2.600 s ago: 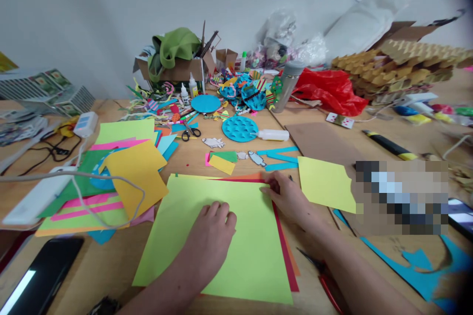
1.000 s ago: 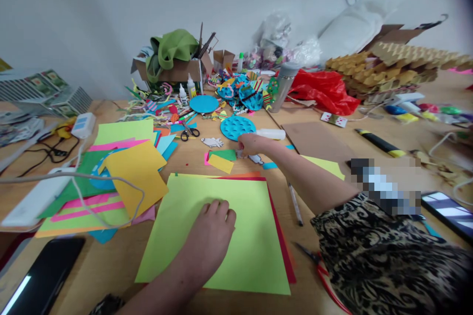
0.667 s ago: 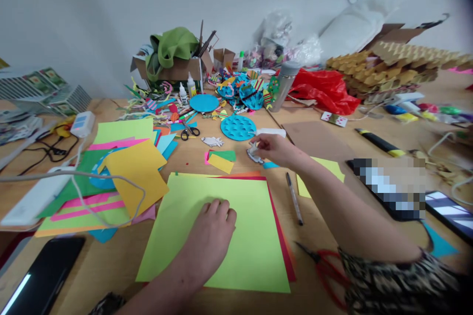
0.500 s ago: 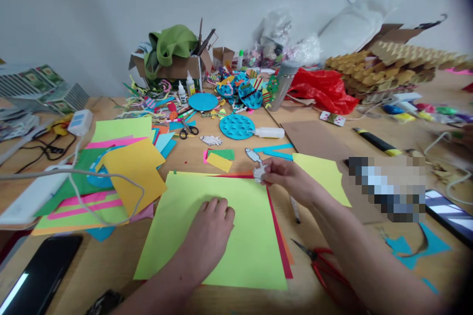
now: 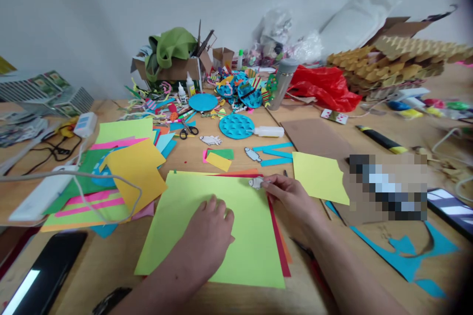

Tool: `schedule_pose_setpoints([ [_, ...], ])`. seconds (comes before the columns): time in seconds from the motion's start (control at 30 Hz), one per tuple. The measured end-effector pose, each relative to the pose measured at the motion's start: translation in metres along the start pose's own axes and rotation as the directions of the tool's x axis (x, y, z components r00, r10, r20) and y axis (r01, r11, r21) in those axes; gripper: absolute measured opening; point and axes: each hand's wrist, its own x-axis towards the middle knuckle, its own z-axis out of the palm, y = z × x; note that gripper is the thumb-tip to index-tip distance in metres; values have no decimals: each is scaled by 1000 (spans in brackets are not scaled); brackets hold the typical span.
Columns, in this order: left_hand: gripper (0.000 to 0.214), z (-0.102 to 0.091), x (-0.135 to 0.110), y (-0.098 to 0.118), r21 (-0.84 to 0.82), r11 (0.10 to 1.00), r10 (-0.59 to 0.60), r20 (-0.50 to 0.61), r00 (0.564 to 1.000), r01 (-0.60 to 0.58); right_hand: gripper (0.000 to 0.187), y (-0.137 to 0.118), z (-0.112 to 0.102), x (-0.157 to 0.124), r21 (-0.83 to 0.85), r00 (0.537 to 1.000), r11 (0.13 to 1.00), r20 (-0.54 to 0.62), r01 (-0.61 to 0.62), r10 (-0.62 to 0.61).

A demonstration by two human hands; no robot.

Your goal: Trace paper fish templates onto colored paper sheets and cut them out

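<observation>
A lime-green paper sheet (image 5: pixel 244 241) lies in front of me on top of red and orange sheets. My left hand (image 5: pixel 207 236) rests flat on it, fingers together, holding it down. My right hand (image 5: pixel 291 199) is at the sheet's upper right corner, pinching a small grey-white paper fish cutout (image 5: pixel 255 182) that lies over the sheet's edge. A second fish cutout (image 5: pixel 253 154) lies on the table just beyond, next to blue paper strips (image 5: pixel 275 153).
Loose coloured sheets (image 5: pixel 129 167) pile up at the left under a white cable. A yellow-green sheet (image 5: pixel 320 177), brown cardboard (image 5: pixel 318 138), a glue bottle (image 5: pixel 269 132), scissors (image 5: pixel 189 130), blue discs and scraps crowd the far side. A phone (image 5: pixel 40 275) lies at near left.
My right hand reached out to the fish cutouts beyond the sheet, picked one up and brought it back to the sheet's upper right corner. My left hand stayed on the sheet.
</observation>
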Motion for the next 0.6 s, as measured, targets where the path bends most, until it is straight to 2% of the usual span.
schedule_pose_setpoints([
  [0.13,37,-3,12,17,-31,999,8,-21,1000,-8,31,3,1,-2,-23,1000,1000,-8,-11,11],
  [0.2,28,-2,21,24,-68,997,-44,-29,999,42,28,3,2,-4,-35,999,999,-3,-37,37],
  [0.3,17,5,34,29,-120,982,-156,-102,982,144,26,4,4,-7,-53,997,996,3,-74,74],
  [0.4,15,16,42,28,-131,978,-187,-198,962,163,26,7,6,-8,-89,995,992,9,-95,96],
  [0.47,14,23,43,27,-134,979,-183,-243,952,154,29,9,6,-8,-148,998,987,1,-68,69],
  [0.6,9,31,43,27,-126,980,-182,-289,940,151,27,11,6,-6,-307,996,950,-49,52,-71],
])
